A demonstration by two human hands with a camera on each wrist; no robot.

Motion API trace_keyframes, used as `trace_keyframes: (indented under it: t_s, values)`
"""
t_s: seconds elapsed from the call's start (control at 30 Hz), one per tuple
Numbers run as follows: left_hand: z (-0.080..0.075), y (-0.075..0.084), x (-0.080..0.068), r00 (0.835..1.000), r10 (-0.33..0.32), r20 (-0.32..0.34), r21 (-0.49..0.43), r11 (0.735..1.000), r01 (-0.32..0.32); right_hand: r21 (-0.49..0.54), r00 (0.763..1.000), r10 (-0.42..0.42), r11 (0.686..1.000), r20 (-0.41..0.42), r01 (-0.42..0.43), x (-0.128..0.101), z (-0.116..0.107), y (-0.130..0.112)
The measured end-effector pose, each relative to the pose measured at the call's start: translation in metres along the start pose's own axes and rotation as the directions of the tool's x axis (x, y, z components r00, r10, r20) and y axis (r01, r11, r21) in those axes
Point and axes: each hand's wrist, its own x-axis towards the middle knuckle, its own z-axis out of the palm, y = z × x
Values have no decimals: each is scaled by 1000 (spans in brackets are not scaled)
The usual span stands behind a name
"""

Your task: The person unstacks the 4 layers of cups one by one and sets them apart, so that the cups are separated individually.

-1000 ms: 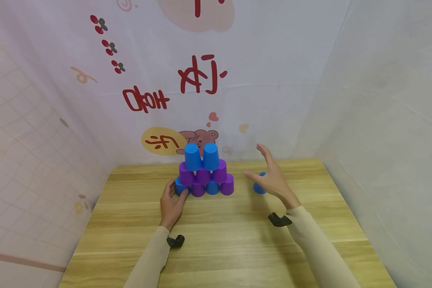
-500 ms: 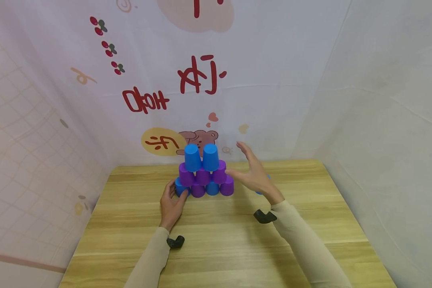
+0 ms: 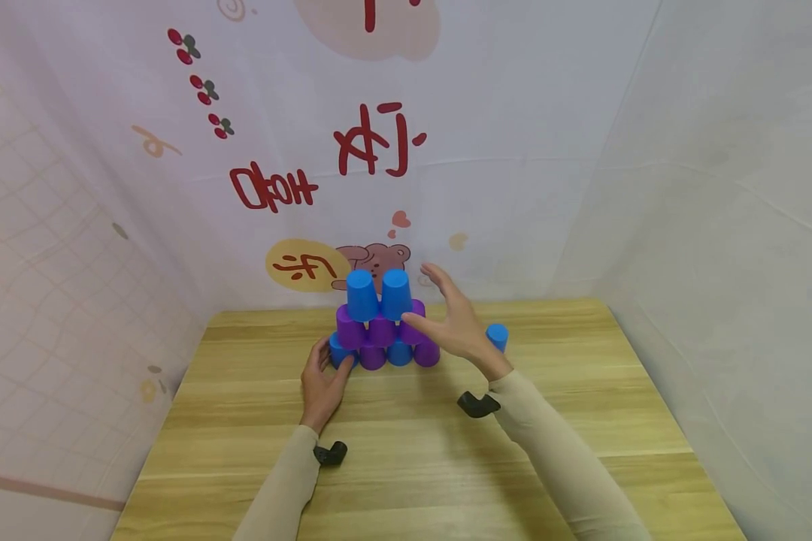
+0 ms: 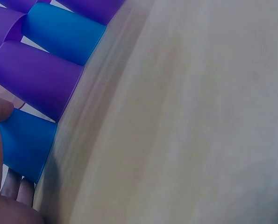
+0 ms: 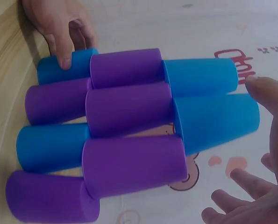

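Upside-down plastic cups stand as a stepped wall on the table. Blue and purple cups alternate along the bottom row, three purple cups sit above, and two blue cups top it. My left hand grips the blue cup at the bottom row's left end, thumb in front and fingers behind. Beside the wall's upper right, my right hand is spread and holds nothing. Its thumb is close to the right top blue cup; contact cannot be told.
A single blue cup stands apart on the wooden table, to the right of the wall and partly behind my right wrist. A printed white cloth hangs behind the table, with more cloth at both sides.
My right hand has moved left, away from the lone blue cup and over to the stacked cups, uncovering that lone cup. The left hand and the stack have stayed still.
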Motion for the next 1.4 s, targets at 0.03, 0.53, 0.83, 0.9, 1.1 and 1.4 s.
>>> trace_keyframes:
  t_s: [0.03, 0.53, 0.83, 0.9, 1.1, 1.4]
  values:
    - [0, 0, 0, 1000, 0, 0, 1, 1000, 0, 0, 1000, -5, 1000, -1, 5, 1, 2, -1]
    - [1, 2, 0, 1000, 3, -1, -1, 1000, -3, 13, 998, -66, 998, 18, 66, 21, 19, -11]
    - [1, 1, 0, 1000, 4, -2, 3, 1000, -4, 55, 995, -98, 994, 13, 97, 28, 24, -8]
    - [1, 1, 0, 1000, 4, -1, 1, 1000, -4, 64, 995, -101, 993, 8, 101, 29, 25, -8]
    - [1, 1, 0, 1000, 8, 4, -6, 1000, -8, 84, 995, -97, 992, -1, 96, 30, 26, -9]
    - [0, 0, 0, 1000, 5, 2, -1, 1000, -5, 78, 997, -73, 994, -3, 73, 31, 27, -9]
